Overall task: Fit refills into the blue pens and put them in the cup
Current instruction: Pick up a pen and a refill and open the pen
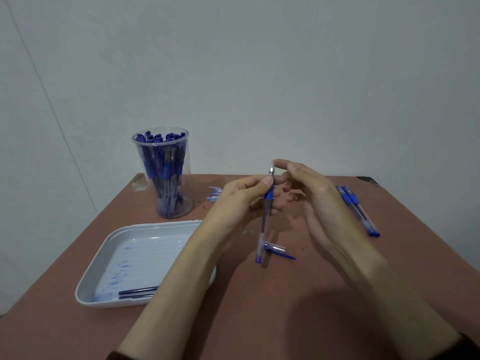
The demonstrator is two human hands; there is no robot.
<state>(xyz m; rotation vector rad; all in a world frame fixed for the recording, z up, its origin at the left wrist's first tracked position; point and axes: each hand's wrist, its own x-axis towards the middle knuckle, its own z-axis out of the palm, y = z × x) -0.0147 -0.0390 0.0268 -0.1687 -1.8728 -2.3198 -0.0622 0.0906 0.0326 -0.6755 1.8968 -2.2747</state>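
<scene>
Reddish-brown table [337, 294] against a plain grey wall [285, 74].

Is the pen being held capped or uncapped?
Uncapped: the pen shows a bare silver tip at the right hand, and a clear cap lies on the table.

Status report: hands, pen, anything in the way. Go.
Left hand grips pen at blue grip, upright. Right hand pinches its metal tip. Cap lies on table below. Only small loose parts between hands and cup.

Refills [137, 292] half-hidden (behind forearm [181, 258])
</scene>
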